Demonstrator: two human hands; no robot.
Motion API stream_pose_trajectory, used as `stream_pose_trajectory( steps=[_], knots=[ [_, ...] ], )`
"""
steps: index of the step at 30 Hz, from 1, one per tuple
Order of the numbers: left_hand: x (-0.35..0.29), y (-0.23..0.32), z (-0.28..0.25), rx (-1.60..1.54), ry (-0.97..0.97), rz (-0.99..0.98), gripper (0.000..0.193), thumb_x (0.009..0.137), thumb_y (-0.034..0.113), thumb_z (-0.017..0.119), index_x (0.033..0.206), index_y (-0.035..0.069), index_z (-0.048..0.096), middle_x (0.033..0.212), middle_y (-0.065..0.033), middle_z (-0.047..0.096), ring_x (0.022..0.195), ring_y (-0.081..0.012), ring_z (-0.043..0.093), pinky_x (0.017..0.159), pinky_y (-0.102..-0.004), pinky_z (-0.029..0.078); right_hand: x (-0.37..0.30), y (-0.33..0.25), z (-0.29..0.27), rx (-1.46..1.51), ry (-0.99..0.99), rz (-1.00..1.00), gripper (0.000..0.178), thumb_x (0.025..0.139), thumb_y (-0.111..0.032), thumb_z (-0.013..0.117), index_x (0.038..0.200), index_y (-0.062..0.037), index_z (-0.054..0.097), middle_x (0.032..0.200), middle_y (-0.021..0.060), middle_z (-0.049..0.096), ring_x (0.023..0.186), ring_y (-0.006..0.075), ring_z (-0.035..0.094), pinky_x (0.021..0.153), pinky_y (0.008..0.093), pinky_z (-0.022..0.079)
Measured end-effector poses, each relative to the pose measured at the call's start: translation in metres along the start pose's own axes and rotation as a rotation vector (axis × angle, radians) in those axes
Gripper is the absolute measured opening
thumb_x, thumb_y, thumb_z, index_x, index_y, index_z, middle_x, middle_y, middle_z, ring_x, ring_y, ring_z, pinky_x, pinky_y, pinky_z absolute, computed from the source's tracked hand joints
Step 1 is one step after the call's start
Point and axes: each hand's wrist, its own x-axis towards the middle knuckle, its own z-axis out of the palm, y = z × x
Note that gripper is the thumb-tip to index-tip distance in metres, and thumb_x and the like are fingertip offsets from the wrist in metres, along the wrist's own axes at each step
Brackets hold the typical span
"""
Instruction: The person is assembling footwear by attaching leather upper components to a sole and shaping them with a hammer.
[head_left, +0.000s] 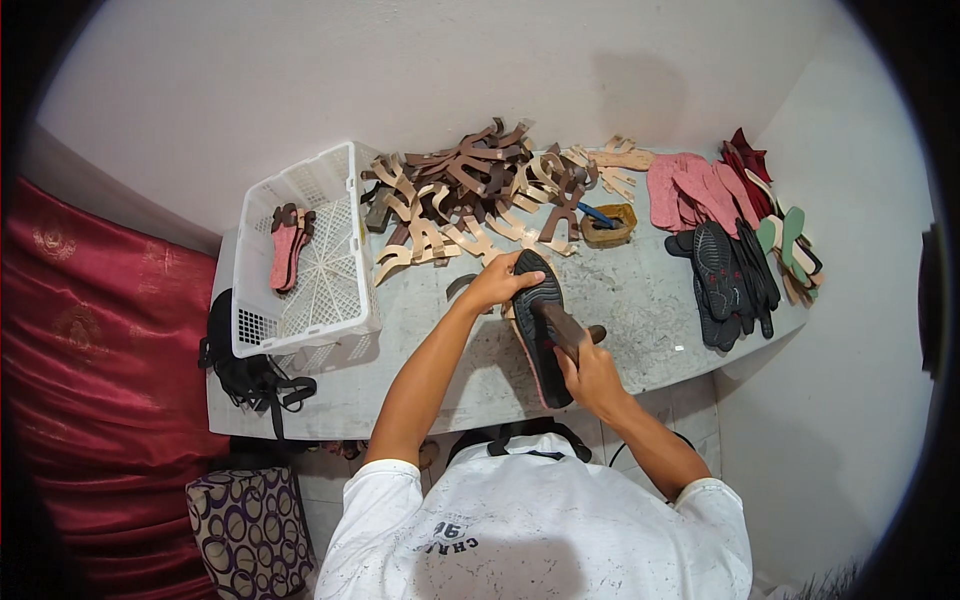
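Above the near part of the table, my left hand (497, 284) grips the far end of a sandal sole (533, 335), its thumb on top. The sole is black and ridged, with a pinkish edge, and tilts toward me. My right hand (592, 382) is closed around a dark brown hammer-like tool (563, 327), which lies across the black face of the sole. A rounded dark end shows just beyond my right fingers; the exact shape of the tool is partly hidden by the hand.
Brown and beige cut straps (470, 165) are heaped along the wall. A white crate (350, 250) at left holds pink-and-brown pieces. At right lie pink soles (690, 190), black soles (715, 270), green pieces (793, 230) and a yellowish tub (622, 236) with a blue-handled tool. A black bag (245, 375) hangs front left.
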Motion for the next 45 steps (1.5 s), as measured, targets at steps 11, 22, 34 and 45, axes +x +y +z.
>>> stream_pose_trajectory(
  steps=[11, 22, 34, 45],
  knots=[
    [0.005, -0.012, -0.007, -0.088, -0.005, 0.034, 0.029, 0.084, 0.016, 0.068, 0.108, 0.001, 0.063, 0.093, -0.0051, 0.067, 0.083, -0.0124, 0.059, 0.075, -0.0276, 0.047, 0.008, -0.040, -0.035, 0.230, 0.040, -0.135, 0.034, 0.090, -0.019, 0.058, 0.112, 0.0055, 0.050, 0.071, 0.0210, 0.061, 0.058, 0.0343, 0.060, 0.053, 0.0395, 0.046],
    [0.002, -0.013, -0.008, -0.073, -0.021, 0.043, 0.029, 0.085, 0.016, 0.069, 0.108, 0.000, 0.062, 0.099, -0.0037, 0.065, 0.088, -0.0111, 0.058, 0.080, -0.0278, 0.046, 0.018, -0.051, -0.036, 0.195, -0.077, 0.061, 0.030, 0.091, -0.023, 0.057, 0.103, 0.0037, 0.050, 0.068, 0.0240, 0.060, 0.062, 0.0424, 0.061, 0.054, 0.0441, 0.046],
    [0.007, -0.006, -0.005, -0.125, -0.043, -0.034, 0.033, 0.086, 0.017, 0.068, 0.111, -0.002, 0.059, 0.100, -0.0047, 0.065, 0.089, -0.0125, 0.059, 0.081, -0.0281, 0.047, 0.012, -0.012, -0.017, 0.101, -0.159, 0.098, 0.028, 0.089, -0.022, 0.059, 0.095, 0.0036, 0.047, 0.068, 0.0259, 0.060, 0.061, 0.0434, 0.061, 0.052, 0.0470, 0.045],
    [0.007, -0.006, -0.006, -0.073, -0.041, -0.016, 0.031, 0.085, 0.018, 0.068, 0.109, 0.000, 0.060, 0.097, -0.0049, 0.066, 0.086, -0.0126, 0.059, 0.078, -0.0277, 0.047, -0.009, 0.003, -0.001, -0.026, -0.129, 0.077, 0.027, 0.086, -0.021, 0.062, 0.091, -0.0002, 0.046, 0.070, 0.0272, 0.060, 0.066, 0.0473, 0.059, 0.054, 0.0523, 0.044]
  ],
)
